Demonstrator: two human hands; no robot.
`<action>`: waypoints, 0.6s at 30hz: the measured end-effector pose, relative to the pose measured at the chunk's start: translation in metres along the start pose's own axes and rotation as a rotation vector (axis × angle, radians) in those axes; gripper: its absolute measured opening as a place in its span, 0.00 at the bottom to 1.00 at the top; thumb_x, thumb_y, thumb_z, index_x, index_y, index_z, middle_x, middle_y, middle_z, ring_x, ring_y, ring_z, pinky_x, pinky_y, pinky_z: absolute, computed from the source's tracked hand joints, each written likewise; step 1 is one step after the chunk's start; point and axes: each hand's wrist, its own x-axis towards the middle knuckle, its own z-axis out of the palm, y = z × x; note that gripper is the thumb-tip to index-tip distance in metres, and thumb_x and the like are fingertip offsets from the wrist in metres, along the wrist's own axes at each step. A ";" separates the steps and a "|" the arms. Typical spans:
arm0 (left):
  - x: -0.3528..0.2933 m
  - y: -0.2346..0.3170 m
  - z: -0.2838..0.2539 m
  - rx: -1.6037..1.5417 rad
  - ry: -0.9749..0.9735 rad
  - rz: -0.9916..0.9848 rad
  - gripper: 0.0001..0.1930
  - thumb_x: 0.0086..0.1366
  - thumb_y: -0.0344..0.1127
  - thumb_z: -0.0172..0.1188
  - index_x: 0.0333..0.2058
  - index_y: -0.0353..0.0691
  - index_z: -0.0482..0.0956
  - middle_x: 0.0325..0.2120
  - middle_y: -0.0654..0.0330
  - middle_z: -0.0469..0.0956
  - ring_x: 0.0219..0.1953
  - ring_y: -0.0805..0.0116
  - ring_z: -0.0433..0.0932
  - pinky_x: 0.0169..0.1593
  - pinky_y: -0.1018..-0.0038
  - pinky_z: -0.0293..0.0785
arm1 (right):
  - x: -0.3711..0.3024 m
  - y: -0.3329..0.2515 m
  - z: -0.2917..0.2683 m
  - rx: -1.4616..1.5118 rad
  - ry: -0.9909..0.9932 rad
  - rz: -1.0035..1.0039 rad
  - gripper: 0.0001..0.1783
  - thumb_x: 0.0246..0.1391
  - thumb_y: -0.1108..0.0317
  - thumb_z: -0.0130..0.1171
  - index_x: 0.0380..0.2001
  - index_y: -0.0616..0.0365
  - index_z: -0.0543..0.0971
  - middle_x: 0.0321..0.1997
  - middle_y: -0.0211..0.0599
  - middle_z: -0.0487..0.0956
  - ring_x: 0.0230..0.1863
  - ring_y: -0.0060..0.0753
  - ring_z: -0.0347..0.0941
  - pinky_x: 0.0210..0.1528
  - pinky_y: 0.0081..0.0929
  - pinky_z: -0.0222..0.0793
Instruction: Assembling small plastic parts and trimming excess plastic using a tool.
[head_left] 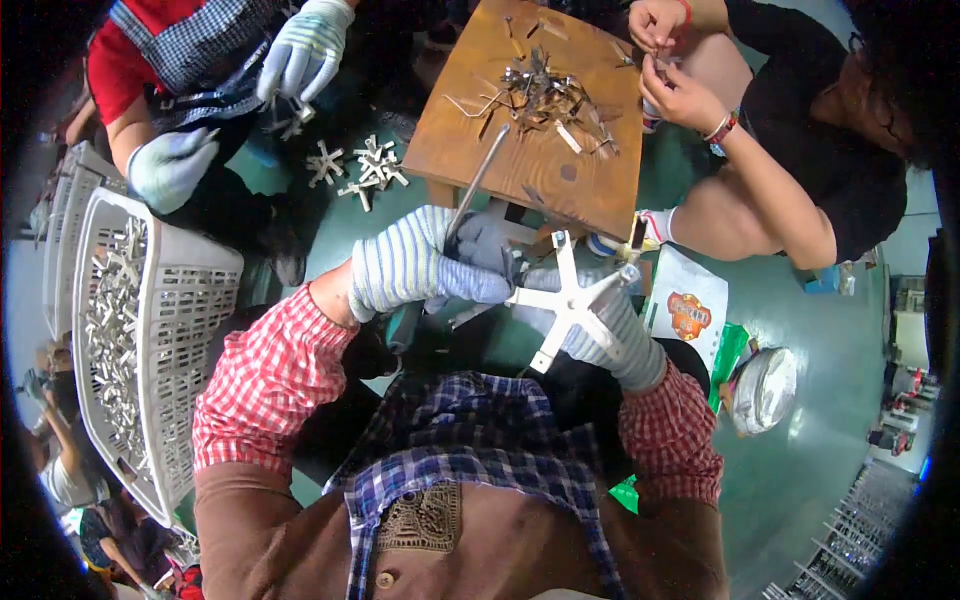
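My left hand (pixel 425 265), in a striped knit glove, is closed round a long thin metal rod (pixel 481 175) that slants up toward the table. Its fingertips also reach one arm of a white five-armed star-shaped metal base (pixel 571 303), beside a small dark strip. My right hand (pixel 625 345), in a similar glove, grips that base from behind and the right, so some of its fingers are hidden. The base is held up in front of my checked apron, with its arms spread out. A dark handle-like piece (pixel 403 328) shows below my left hand.
A wooden table (pixel 450 140) ahead bears a pile of metal strips (pixel 550 95). Several star bases (pixel 375 162) lie on the floor. A white basket (pixel 195 290) full of metal parts stands left. Two co-workers sit opposite. A round container (pixel 765 390) lies right.
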 end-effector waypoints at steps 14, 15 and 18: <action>-0.039 0.021 -0.024 0.076 0.281 0.059 0.21 0.69 0.51 0.48 0.44 0.38 0.76 0.20 0.66 0.73 0.18 0.79 0.69 0.22 0.82 0.63 | 0.012 -0.060 -0.020 0.005 0.150 -0.008 0.20 0.61 0.66 0.48 0.55 0.59 0.68 0.53 0.42 0.74 0.58 0.39 0.68 0.57 0.38 0.70; -0.042 0.021 -0.023 0.192 0.295 0.047 0.17 0.69 0.46 0.51 0.42 0.37 0.77 0.20 0.65 0.73 0.20 0.78 0.72 0.25 0.80 0.66 | 0.011 -0.069 -0.025 -0.621 0.171 0.149 0.18 0.61 0.67 0.48 0.53 0.59 0.71 0.50 0.42 0.77 0.54 0.35 0.72 0.55 0.36 0.72; -0.050 0.024 -0.010 0.445 0.319 0.070 0.11 0.67 0.38 0.54 0.39 0.36 0.78 0.21 0.59 0.76 0.25 0.73 0.76 0.31 0.76 0.70 | -0.002 -0.057 -0.025 -0.388 0.257 0.141 0.19 0.58 0.63 0.52 0.52 0.58 0.73 0.48 0.41 0.77 0.51 0.35 0.73 0.51 0.35 0.72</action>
